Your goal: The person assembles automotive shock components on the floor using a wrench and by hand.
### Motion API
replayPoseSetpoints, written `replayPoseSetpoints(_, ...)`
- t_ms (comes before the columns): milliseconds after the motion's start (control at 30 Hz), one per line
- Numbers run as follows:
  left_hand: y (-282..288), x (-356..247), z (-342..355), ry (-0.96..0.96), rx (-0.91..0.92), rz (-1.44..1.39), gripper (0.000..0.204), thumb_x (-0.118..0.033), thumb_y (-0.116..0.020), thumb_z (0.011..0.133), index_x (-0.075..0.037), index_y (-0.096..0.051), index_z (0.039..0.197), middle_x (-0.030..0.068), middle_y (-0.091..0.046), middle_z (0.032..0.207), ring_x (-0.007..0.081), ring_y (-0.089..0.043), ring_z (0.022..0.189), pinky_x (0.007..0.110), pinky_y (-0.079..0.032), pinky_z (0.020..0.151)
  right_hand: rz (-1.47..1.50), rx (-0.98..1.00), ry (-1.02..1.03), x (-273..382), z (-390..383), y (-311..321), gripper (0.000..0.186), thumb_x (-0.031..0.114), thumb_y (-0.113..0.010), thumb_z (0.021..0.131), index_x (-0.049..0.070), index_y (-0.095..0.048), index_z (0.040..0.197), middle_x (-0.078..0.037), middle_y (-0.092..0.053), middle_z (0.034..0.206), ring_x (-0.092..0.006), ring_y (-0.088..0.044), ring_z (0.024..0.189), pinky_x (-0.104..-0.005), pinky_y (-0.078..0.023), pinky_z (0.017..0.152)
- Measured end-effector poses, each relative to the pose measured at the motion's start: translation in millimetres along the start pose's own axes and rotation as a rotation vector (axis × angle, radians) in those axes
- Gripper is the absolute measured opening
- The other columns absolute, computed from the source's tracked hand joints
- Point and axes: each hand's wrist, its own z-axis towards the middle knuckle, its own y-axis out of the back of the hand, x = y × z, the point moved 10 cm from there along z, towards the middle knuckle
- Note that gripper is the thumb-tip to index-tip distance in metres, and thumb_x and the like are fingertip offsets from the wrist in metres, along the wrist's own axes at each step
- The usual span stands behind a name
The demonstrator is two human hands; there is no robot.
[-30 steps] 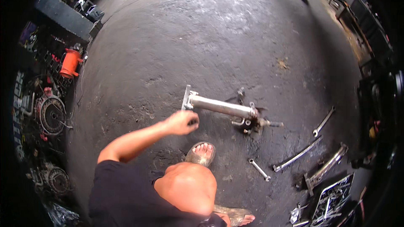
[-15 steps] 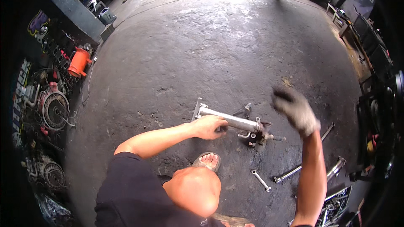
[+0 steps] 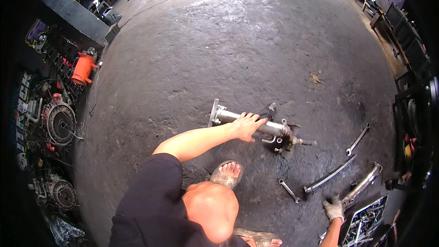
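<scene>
A silver metal cylinder (image 3: 228,116) with a flange at its left end lies on the floor in front of me. My bare left hand (image 3: 247,126) is closed over its middle, fingers across the top and thumb on the near side. A dark, greasy fitting (image 3: 287,148) with a short stub sits at its right end. At the lower right my right hand (image 3: 334,209), in a grey work glove, is down beside the near end of a metal tube (image 3: 363,185). Its thumb stands apart from the foreshortened fingers, and I see nothing in it.
A short wrench (image 3: 289,191), a long bar-shaped tool (image 3: 330,174) and another wrench (image 3: 357,139) lie right of the cylinder. A tray of tools (image 3: 386,199) is at lower right. Engine parts (image 3: 61,123) and an orange cylinder (image 3: 83,69) line the left side.
My right hand has dropped from above the floor beyond the cylinder to the lower right. My left hand has shifted right and up onto the cylinder. The walking person's feet have left the view.
</scene>
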Motion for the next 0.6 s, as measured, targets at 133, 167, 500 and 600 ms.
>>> replayPoseSetpoints(133,-5.9,-1.0,16.9,0.034,-0.004,-0.007,0.106,-0.026,-0.093,0.072,-0.013,-0.036,0.16,0.019,-0.053,0.145,0.0402,-0.052,0.136,0.055,-0.04,0.113,0.133,0.02,-0.01,-36.3,7.1,-28.7,0.053,0.024,-0.074,0.088,0.0,-0.066,0.135,-0.019,-0.075,0.118,-0.0281,-0.074,0.102,-0.0387,-0.057,0.092)
replayPoseSetpoints(167,-7.5,-1.2,18.6,0.034,-0.005,-0.007,0.106,-0.026,-0.093,0.072,-0.013,-0.036,0.16,0.019,-0.053,0.145,0.0402,-0.052,0.136,0.055,-0.04,0.113,0.133,0.02,-0.009,-41.7,8.5,-29.7,0.053,0.024,-0.074,0.088,0.0,-0.066,0.135,-0.019,-0.075,0.118,-0.0281,-0.074,0.102,-0.0387,-0.057,0.092)
replayPoseSetpoints(500,-20.5,-8.4,32.9,0.023,-0.159,0.147,0.08,-0.012,-0.081,0.074,-0.005,-0.047,0.147,0.0165,-0.059,0.131,0.0359,-0.059,0.124,0.052,-0.048,0.1,0.142,-0.016,0.051,-5.2,-15.6,-29.1,0.049,0.023,-0.074,0.088,0.0,-0.068,0.13,-0.019,-0.075,0.123,-0.0309,-0.072,0.115,-0.0401,-0.054,0.101)
replayPoseSetpoints(600,-16.4,-0.9,32.4,0.007,-0.27,0.141,0.057,-0.008,-0.075,0.076,-0.007,-0.054,0.129,0.0132,-0.064,0.116,0.033,-0.066,0.113,0.049,-0.052,0.093,0.186,0.002,0.043,3.3,-19.9,-42.5,0.047,0.022,-0.074,0.088,-0.001,-0.068,0.129,-0.02,-0.075,0.123,-0.031,-0.072,0.116,-0.0399,-0.055,0.101)
